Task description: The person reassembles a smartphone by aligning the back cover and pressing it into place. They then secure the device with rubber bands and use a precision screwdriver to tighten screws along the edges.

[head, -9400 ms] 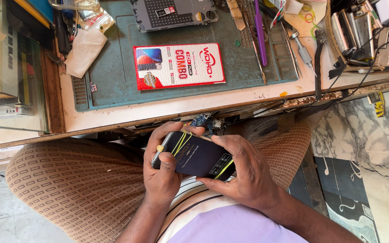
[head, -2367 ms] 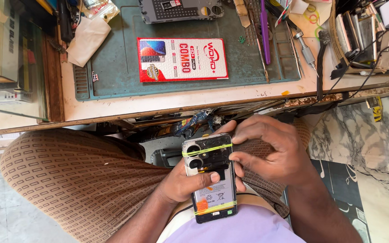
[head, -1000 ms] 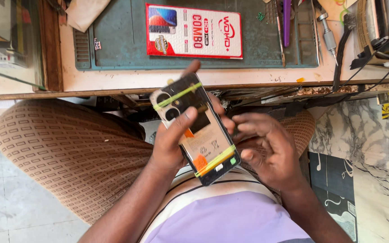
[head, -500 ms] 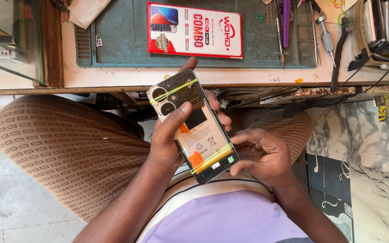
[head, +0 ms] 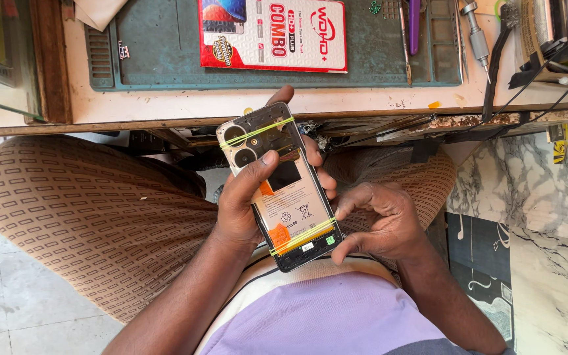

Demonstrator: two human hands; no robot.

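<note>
Fingers of left hand wrap opened phone — thumb across it.

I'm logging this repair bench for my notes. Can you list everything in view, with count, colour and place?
phone: one, back cover off, innards showing, held over the lap
rubber bands: two, yellow-green, around the phone's top and bottom
mat: one, teal, on the bench
package: one, red and white, on the mat
tweezers: one, metal, right part of the mat
purple tool: one, beside the tweezers
screwdriver: one, metal, right of the mat
cables: several, black, bench's right end
bench: one, pale top
left hand: grips the phone, thumb on its back
right hand: fingertips at the phone's lower right edge
</note>
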